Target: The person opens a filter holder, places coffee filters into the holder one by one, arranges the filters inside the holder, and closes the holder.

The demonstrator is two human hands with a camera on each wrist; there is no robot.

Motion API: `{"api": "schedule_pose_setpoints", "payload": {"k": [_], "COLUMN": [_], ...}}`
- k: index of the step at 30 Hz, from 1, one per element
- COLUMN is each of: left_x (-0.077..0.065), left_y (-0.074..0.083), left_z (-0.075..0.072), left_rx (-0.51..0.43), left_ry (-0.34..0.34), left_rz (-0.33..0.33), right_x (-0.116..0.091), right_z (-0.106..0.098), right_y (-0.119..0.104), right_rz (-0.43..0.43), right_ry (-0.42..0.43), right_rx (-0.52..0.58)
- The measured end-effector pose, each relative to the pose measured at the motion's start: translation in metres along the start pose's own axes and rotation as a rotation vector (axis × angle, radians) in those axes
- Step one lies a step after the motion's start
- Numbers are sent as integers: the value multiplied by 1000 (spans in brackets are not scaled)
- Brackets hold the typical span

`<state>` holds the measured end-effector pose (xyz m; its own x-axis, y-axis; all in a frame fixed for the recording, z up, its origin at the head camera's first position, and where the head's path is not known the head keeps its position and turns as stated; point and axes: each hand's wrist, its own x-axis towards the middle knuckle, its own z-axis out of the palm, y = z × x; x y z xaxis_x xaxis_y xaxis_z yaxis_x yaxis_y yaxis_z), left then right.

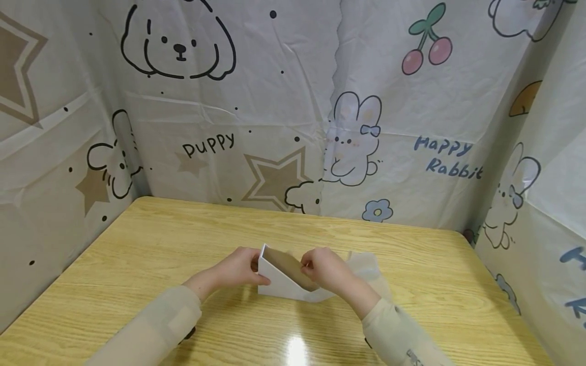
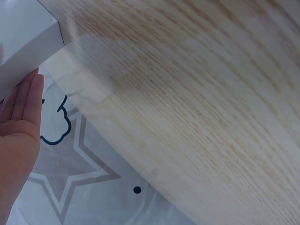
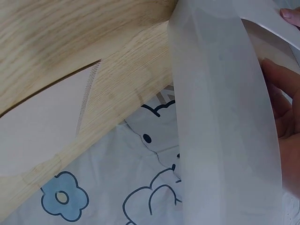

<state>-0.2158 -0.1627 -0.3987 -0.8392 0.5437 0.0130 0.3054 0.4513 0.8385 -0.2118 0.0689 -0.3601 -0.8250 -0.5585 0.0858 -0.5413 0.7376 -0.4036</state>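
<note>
A white cardboard box (image 1: 284, 283) with a slanted open top and a brown inside stands on the table in the head view. My left hand (image 1: 240, 267) grips its tall left end, thumb on the near face and the other fingers behind. In the left wrist view the fingers (image 2: 29, 96) lie along the box wall (image 2: 28, 51). Over the opening, my right hand (image 1: 324, 269) has bent fingers, thumb and forefinger close together at the box's brown inner wall. A pale panel (image 3: 225, 112) fills the middle of the right wrist view, the curled right fingers beside its edge.
A pale flap (image 1: 373, 269) stretches right of the box, over the wood-grain table (image 1: 192, 229). The right wrist view shows a white piece (image 3: 47, 117) with a ridged edge lying on the wood. Printed cloth (image 1: 274, 101) hangs behind the table and at both sides.
</note>
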Motion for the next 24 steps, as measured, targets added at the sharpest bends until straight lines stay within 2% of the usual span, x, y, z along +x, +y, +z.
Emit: {"api": "schedule_pose_setpoints", "payload": {"k": [12, 16, 20, 24], "left_x": [1, 1, 1, 0], "left_y": [0, 0, 1, 1], "left_z": [1, 1, 1, 0], "left_rx": [-4, 6, 9, 0], "left_ry": [-4, -5, -6, -8], "left_rz": [-5, -3, 2, 5], "right_x": [3, 1, -3, -11], "right_z": [6, 3, -15, -49], "right_y": [4, 3, 1, 6], "right_rz": [-43, -5, 89, 188], "right_ry": [28, 9, 26, 126], "right_rx": [-32, -35, -12, 64]}}
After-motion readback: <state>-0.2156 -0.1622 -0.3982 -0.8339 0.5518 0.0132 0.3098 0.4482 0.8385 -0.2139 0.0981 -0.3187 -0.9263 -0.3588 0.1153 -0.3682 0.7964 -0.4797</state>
